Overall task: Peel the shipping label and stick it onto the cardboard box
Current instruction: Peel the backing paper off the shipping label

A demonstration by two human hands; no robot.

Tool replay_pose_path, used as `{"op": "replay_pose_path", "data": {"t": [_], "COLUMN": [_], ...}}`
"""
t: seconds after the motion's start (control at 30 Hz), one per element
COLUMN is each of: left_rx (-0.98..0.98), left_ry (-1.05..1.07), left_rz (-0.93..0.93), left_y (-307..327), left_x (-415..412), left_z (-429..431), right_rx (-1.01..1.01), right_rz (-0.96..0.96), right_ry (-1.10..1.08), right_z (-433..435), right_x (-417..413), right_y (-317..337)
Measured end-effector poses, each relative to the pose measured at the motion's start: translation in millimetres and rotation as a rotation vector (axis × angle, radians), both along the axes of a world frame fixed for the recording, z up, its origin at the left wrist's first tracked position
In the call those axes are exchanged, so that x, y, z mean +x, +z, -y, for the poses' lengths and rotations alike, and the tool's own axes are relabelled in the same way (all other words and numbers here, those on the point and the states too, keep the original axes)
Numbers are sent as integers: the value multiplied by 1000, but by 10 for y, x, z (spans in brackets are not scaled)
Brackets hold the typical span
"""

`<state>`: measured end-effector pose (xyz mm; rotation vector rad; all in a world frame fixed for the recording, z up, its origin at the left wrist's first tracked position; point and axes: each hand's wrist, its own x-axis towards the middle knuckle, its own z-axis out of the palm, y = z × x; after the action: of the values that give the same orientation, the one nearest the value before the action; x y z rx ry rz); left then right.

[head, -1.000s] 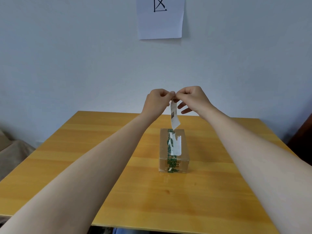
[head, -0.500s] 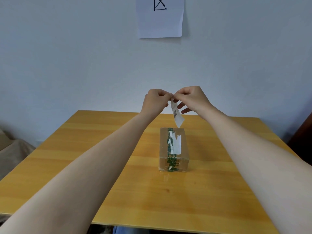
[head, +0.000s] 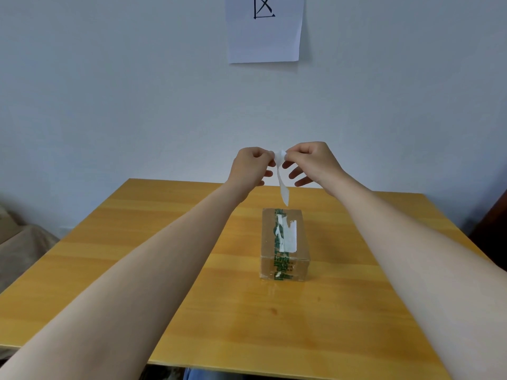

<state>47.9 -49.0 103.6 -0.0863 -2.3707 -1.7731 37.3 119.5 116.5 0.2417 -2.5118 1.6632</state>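
Label (head: 282, 182) hangs in the air above the far end of the box (head: 285, 242), pinched at its top by left hand (head: 251, 167) and right hand (head: 312, 161). Box lies mid-surface (head: 137, 270), yellow wood grain. Pale wall (head: 109, 91) behind, paper sheet (head: 264, 37) pinned high.

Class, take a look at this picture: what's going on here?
A person pinches the top of a white shipping label between the left hand and right hand, held up above a wooden table. The label hangs down over a taped cardboard box on the table. It is not stuck on yet.
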Motion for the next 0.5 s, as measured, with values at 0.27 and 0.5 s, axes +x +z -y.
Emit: {"op": "replay_pose_path", "data": {"t": [0.27,0.5], "left_rx": [-1,-3], "left_ry": [-41,-39], "left_rz": [10,7], "left_y": [13,35], "left_x": [19,5], "left_z": [-21,-11], "right_rx": [-42,-17], "right_rz": [7,-24], "right_ry": [15,15], "right_z": [27,13], "right_x": [21,-5], "right_y": [11,-12]}}
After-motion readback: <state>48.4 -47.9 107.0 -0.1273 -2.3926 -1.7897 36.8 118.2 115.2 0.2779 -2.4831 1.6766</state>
